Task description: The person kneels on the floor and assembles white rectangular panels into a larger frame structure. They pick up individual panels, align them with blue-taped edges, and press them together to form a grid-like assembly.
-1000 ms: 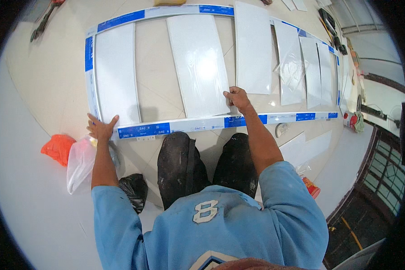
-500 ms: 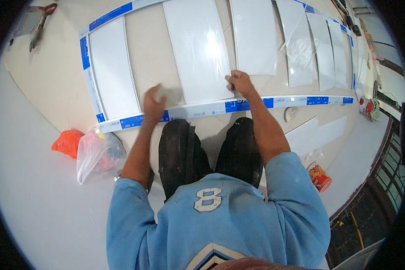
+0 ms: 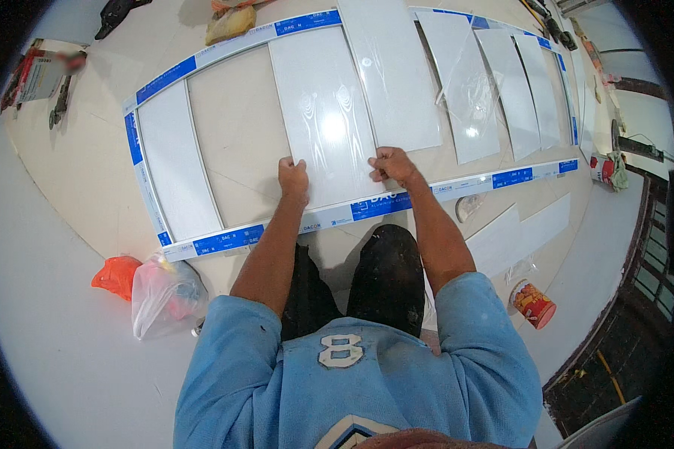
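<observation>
A white glossy panel (image 3: 323,105) lies across a long frame of white bars with blue film (image 3: 382,205). My left hand (image 3: 293,178) is closed on the panel's left edge, close to the near bar. At the opposite edge my right hand (image 3: 392,165) pinches it between thumb and curled fingers. The panel's near end meets the near bar; whether it sits in a groove cannot be made out. Beside it on the right, another white panel (image 3: 399,82) stops short of that bar. A further panel (image 3: 174,165) fills the frame's left end.
Several loose panels lie to the right, one under clear plastic film (image 3: 473,105). White strips (image 3: 535,228) and a red tub (image 3: 532,304) are at the near right. Plastic bags (image 3: 168,295) rest at the near left. Tools (image 3: 61,101) lie at the far left.
My left hand has moved from over the gap, fingers apart, to the panel's left edge and closed there. My right hand stays at the right edge. The view has shifted, showing more floor beyond.
</observation>
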{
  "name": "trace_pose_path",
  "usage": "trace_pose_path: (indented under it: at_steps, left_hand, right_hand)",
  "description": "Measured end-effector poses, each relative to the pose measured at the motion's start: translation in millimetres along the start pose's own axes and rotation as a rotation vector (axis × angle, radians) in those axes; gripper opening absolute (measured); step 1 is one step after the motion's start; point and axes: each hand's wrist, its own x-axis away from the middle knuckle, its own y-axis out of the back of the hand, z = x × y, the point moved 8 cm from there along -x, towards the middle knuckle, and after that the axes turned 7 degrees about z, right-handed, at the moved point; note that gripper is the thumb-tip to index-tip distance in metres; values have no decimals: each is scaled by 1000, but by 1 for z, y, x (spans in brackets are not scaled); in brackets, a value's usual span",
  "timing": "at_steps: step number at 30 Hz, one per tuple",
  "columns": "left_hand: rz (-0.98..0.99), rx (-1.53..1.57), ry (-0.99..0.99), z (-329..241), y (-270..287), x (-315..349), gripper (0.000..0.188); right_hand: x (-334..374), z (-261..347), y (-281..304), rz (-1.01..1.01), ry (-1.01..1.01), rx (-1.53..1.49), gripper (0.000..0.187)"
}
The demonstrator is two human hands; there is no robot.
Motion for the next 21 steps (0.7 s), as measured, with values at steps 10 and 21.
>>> trace_pose_path:
  at_steps: [10, 21]
  left_hand:
    - [407, 296, -52, -26, -39, 48, 45]
    - [231, -100, 15, -42, 24, 176, 44]
  right_hand:
    - [56, 42, 37, 57, 32, 168, 29]
    - [174, 5, -29, 56, 19, 250, 30]
